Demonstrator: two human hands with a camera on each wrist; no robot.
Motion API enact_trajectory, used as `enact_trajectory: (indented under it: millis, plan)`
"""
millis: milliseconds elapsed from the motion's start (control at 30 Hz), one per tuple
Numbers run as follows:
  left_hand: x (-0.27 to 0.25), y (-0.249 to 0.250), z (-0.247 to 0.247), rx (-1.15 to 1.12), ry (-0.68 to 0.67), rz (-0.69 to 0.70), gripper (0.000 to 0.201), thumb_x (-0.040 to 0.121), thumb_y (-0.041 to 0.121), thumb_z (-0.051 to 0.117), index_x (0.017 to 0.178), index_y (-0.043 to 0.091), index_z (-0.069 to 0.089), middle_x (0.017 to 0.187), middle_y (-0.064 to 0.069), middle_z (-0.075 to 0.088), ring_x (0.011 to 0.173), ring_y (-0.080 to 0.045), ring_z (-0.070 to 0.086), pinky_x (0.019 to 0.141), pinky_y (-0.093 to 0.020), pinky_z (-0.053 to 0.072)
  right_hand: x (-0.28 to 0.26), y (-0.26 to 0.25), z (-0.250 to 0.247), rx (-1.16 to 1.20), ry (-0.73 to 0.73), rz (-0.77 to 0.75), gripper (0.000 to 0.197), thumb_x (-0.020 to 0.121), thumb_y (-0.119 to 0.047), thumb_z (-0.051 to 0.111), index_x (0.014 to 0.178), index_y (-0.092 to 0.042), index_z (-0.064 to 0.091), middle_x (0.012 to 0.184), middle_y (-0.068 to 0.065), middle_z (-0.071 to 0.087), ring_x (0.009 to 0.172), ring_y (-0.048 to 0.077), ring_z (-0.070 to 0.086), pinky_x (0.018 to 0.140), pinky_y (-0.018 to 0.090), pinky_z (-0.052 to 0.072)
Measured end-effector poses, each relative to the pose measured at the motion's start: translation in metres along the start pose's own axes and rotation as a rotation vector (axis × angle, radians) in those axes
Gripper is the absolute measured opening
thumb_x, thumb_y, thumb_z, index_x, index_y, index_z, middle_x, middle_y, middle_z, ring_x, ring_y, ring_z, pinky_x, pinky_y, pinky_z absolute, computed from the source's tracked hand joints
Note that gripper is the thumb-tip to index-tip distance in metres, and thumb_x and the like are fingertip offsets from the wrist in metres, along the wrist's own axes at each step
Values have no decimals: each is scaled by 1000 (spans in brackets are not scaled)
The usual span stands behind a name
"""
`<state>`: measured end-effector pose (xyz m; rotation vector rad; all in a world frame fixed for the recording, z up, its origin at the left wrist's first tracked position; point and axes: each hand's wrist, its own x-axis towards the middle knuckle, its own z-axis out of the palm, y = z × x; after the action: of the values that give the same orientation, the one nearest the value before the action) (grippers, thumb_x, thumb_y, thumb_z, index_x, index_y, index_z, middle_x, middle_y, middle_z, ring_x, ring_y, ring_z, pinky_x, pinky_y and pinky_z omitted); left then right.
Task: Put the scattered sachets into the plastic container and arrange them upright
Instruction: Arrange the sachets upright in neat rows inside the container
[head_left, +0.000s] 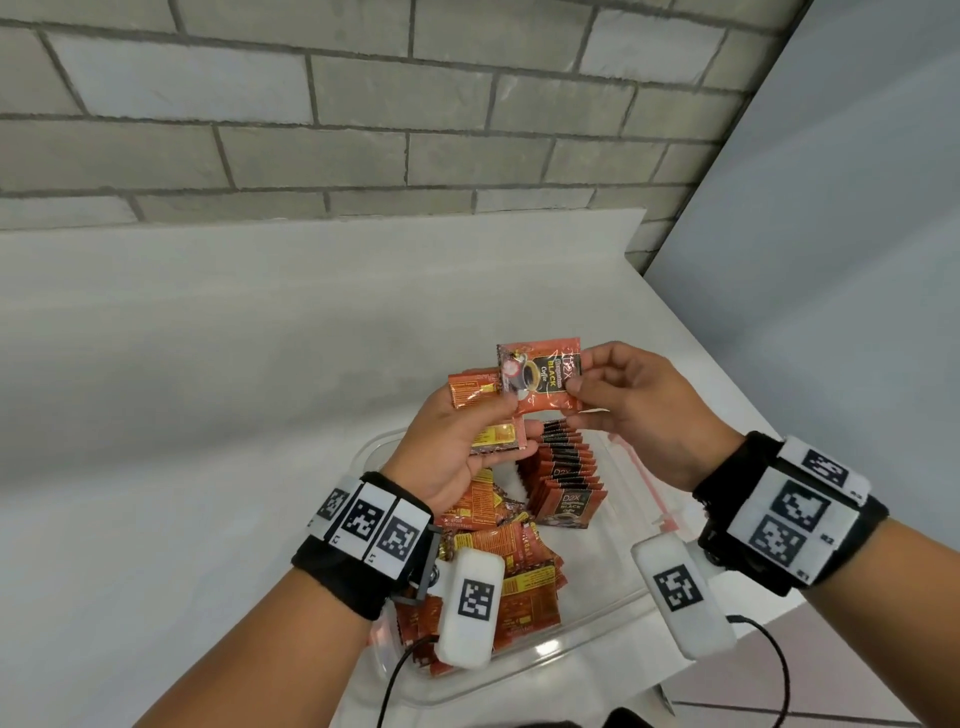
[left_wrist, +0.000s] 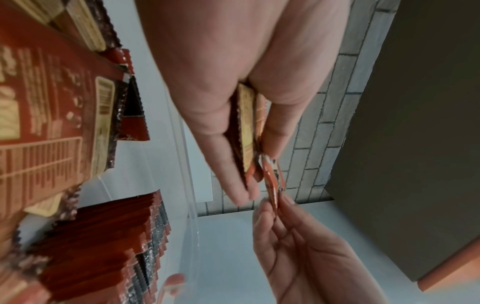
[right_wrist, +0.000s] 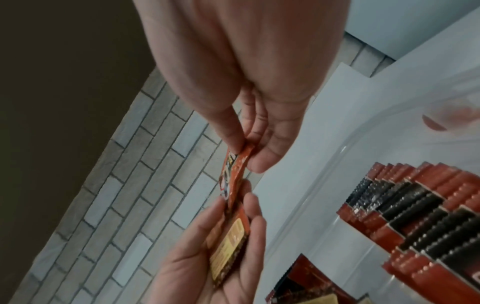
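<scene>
Above the plastic container (head_left: 597, 618), your right hand (head_left: 644, 410) pinched one sachet (head_left: 540, 376) from your left hand's (head_left: 457, 447) held stack (head_left: 496, 439), likely to stand it upright.

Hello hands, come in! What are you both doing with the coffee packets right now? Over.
Right hand pinches one packet. Left hand holds a small bunch. Upright row started in container; loose pile waiting. Nothing blocking.

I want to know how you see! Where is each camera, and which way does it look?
Head: worn on the head, looks down at both hands, the left hand and right hand, wristbands and container.
Left wrist: looks along the left palm at its gripped sachets.
Right wrist: looks along the right fingers pinching one sachet.
Shared: all show both hands and the upright row.
</scene>
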<state>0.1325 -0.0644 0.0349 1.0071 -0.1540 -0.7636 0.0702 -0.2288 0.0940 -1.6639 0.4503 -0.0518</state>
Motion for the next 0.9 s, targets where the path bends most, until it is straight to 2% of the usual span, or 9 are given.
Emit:
enact_trajectory:
  millis: [67,133,300,433,533,600,667,800,900]
  plan:
    - [2,1,-2,-15,44,13,37,77,27,64,109,9,62,94,-12,72,75,-22,70,71,-38,59,1,-2,-8,-93,19,-49,11,89,0,60,88,-11,60,75,3,66,68,14,65,63,24,56]
    - [3,1,-3,-25,86,11,39,76,32,64,108,10,62,89,-9,72,72,-21,67,70,-37,56,-1,-8,-18,-314,-11,-97,12,89,-4,61,87,-16,61,76,0,66,70,13,63,64,27,53]
    - [6,-1,-5,-13,136,-7,25,92,25,58,113,12,58,86,-5,71,72,-19,66,75,-38,52,-9,-17,-29,-1086,-295,-111,19,86,-16,66,78,-33,60,79,-10,67,75,9,62,72,27,49]
    - [6,-1,-4,25,109,-16,24,91,26,58,111,13,59,86,-5,72,73,-19,67,75,-38,52,-13,2,-13,-1399,-455,-50,8,84,-18,63,85,-24,68,82,-9,66,71,8,58,60,20,40]
    - [6,-2,-4,42,100,-22,25,90,27,59,111,13,60,88,-6,72,74,-20,68,69,-35,53,-13,12,-4,-1535,-468,-27,13,83,-15,60,88,-19,71,83,-1,66,72,19,61,52,21,37]
    - [5,-1,-3,45,100,-23,25,90,27,60,111,13,59,88,-6,72,73,-20,68,68,-34,52,-12,16,0,-1586,-472,-9,15,83,-12,57,89,-16,70,88,4,67,68,21,57,49,21,34]
    - [4,-1,-3,49,96,-22,26,90,27,60,111,13,59,88,-6,72,73,-19,68,67,-34,53,-12,20,3,-1608,-482,-10,15,83,-11,57,90,-12,70,91,7,67,68,21,54,50,22,34]
    - [3,-1,-3,72,79,-9,29,87,27,63,113,13,60,89,-5,72,73,-17,68,68,-34,52,-9,26,5,-1616,-483,-28,15,85,-10,55,91,-10,68,91,8,66,76,25,61,58,26,41]
    - [3,-1,-3,74,63,0,37,81,30,66,114,13,60,91,-7,71,74,-17,68,69,-34,52,-9,29,8,-1665,-496,-64,16,89,-9,53,94,-7,67,92,9,66,70,22,54,55,24,38]
